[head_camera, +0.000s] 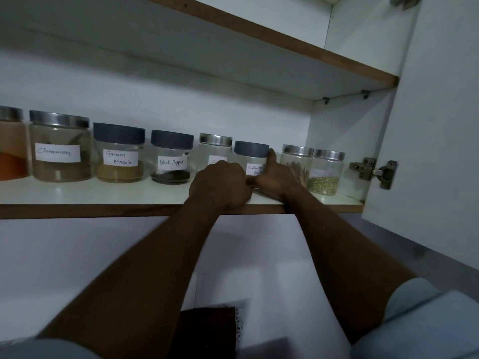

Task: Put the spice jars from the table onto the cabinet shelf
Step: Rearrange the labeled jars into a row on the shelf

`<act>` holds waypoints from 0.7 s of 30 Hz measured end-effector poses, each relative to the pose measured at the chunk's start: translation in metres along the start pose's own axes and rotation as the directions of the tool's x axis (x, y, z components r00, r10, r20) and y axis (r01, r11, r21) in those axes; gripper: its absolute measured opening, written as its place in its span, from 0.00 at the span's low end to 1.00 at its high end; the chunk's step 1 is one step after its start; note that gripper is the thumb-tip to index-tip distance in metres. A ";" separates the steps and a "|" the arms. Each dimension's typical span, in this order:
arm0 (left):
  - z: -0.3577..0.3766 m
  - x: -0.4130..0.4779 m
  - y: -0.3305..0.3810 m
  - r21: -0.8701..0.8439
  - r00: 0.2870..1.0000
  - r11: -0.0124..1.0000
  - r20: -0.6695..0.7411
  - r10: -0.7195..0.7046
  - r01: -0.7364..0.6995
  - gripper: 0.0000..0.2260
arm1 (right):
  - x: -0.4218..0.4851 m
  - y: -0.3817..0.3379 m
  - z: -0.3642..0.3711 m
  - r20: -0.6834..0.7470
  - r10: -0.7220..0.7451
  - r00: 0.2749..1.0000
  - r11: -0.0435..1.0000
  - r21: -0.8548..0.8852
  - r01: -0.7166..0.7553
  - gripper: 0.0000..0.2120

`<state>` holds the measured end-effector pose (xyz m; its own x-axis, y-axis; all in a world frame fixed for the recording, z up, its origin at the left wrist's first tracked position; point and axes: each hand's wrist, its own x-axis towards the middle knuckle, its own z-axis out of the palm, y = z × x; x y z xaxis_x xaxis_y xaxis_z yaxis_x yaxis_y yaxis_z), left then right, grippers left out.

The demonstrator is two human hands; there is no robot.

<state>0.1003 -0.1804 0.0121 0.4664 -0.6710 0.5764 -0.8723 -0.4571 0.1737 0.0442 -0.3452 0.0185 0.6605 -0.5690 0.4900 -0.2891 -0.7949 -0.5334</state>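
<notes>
the coriander powder jar [252,151], dark-lidded, is standing upright on the cabinet shelf [103,194], well right of the middle of a row of jars. the right hand [276,181] is holding it from the right. one of its fingers [270,155] is reaching up the jar's side to touch the edge of the lid, and the thumb is lying across the base at the front. the left hand [220,183] is resting at the shelf's front edge just left of that jar, knuckles facing the camera and fingers curled under. i cannot tell whether they are gripping anything. this hand is partly covering a silver-lidded jar [215,147] whose label is showing only "ch". further left, the black pepper jar [172,158], garam masala jar [119,155], cinnamon jar [61,149] and an orange powder jar [11,149] are sitting in line. to the right, a jar of brown sticks [296,158] is touching a jar of green seeds [325,173]. the cabinet door [435,151] is hanging open on its hinge [373,171].
</notes>
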 end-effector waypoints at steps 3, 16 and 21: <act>0.000 -0.001 0.000 0.007 1.000 1.000 -0.002 -0.007 0.007 0.12 | 0.000 0.002 0.001 -0.006 -0.017 1.000 1.000 0.004 0.017 0.51; 0.006 0.008 -0.002 0.039 0.999 0.998 -0.006 -0.039 0.039 0.13 | 0.002 0.009 -0.003 -0.037 -0.089 0.995 0.996 -0.023 0.088 0.52; 0.006 0.006 -0.005 0.076 0.999 0.997 -0.042 -0.029 0.032 0.15 | -0.003 0.007 -0.003 -0.042 -0.098 0.994 0.994 -0.047 0.096 0.61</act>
<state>0.1082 -0.1864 0.0099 0.4850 -0.6322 0.6042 -0.8430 -0.5218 0.1307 0.0385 -0.3492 0.0153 0.6561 -0.4965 0.5683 -0.2562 -0.8549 -0.4511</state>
